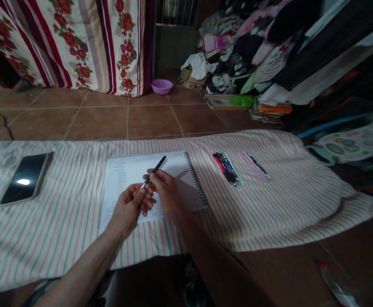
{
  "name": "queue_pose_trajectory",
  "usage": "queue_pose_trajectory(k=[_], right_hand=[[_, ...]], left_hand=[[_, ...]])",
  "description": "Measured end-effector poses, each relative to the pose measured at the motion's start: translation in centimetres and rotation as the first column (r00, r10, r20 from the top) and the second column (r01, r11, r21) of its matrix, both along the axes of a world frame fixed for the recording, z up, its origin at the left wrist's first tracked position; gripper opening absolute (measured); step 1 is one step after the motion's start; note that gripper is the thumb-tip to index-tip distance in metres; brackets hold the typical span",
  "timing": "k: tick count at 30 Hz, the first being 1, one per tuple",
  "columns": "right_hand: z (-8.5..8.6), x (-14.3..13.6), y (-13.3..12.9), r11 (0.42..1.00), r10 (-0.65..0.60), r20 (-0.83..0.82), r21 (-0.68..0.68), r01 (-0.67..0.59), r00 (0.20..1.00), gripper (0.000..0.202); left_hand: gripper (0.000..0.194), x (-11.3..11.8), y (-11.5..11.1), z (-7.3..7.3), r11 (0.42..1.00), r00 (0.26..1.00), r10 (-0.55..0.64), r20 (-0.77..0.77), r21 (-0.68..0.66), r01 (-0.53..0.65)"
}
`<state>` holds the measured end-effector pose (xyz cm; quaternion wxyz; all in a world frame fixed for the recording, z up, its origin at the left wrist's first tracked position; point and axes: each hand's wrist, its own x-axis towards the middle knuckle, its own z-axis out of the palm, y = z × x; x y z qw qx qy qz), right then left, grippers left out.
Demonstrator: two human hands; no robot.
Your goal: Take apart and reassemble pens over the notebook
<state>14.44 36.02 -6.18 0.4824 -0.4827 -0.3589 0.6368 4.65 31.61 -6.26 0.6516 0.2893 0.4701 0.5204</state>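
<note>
A black pen (157,166) slants between my two hands, above a spiral-bound notebook (176,166) that lies on the striped cloth. My right hand (164,187) has its fingers closed around the dark barrel. The fingers of my left hand (133,202) pinch the pen's silvery lower end, and its very tip is hidden by them. Printed rows show on the page's left side; the rest of the page looks blank. To the right of the notebook rests a small bundle of pens (227,169) in red, black and purple.
A smartphone (26,177) lies at the left on the striped cloth (74,187). Farther right is a pink and black pen-like pair (255,165). Beyond the cloth are a tiled floor (103,119), a purple basin (162,86) and piled clothes (218,42). A bottle (336,285) is at lower right.
</note>
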Motion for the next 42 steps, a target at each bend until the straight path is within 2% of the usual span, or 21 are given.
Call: queue_pose_trajectory(k=[21,28,37,42], right_hand=[[-0.18,0.03,-0.17,0.999,0.040,0.044,0.022,-0.041,0.998,0.022],[-0.38,0.16,-0.03,0.999,-0.007,0.026,0.054,0.005,1.000,0.020],[0.03,0.24,-0.06,0.998,-0.050,0.031,0.040,0.049,0.998,0.020],[-0.38,0.49,0.38,0.993,-0.109,0.015,0.047,0.108,0.994,0.021]], left_hand=[[0.020,0.05,-0.01,0.24,1.000,0.999,0.001,-0.033,0.012,0.000],[0.020,0.01,-0.01,-0.28,1.000,0.998,-0.007,-0.065,0.027,0.009],[0.024,0.11,-0.08,0.47,1.000,0.999,-0.015,-0.050,-0.017,0.014],[0.024,0.04,-0.19,0.61,0.998,0.998,-0.037,-0.050,-0.060,0.034]])
